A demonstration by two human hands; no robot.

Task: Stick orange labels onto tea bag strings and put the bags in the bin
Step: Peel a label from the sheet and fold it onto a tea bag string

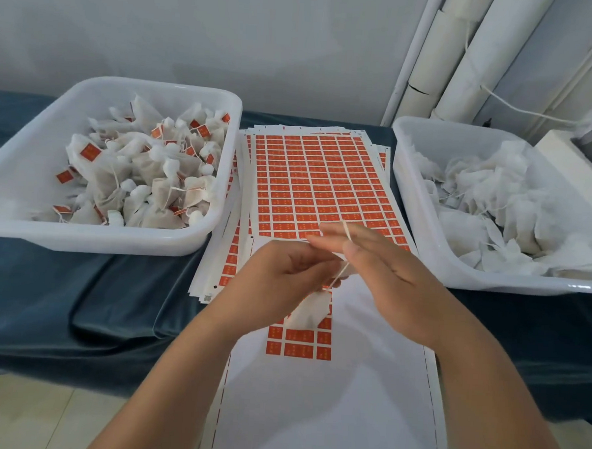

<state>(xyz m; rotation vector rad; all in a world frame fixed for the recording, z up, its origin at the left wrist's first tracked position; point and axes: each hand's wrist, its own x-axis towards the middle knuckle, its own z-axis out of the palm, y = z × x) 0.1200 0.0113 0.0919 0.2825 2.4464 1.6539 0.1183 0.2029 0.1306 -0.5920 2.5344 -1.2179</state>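
Note:
A white tea bag (309, 309) hangs over the label sheets between my two hands. Its thin string (345, 232) runs up past my right thumb. My left hand (281, 282) has its fingers curled and pinches the string just above the bag. My right hand (384, 273) pinches the string higher up between thumb and nearly straight, blurred fingers. A full sheet of orange labels (320, 188) lies behind the hands. The nearer sheet (312, 414) is mostly bare, with a few labels (298, 343) left. The white bin on the left (115, 244) holds several labelled bags.
A second white bin (490, 286) on the right holds several unlabelled bags. A dark blue cloth (95, 299) covers the table. A white machine (580, 146) stands at the far right, and white pipes (467, 61) run up the wall behind it.

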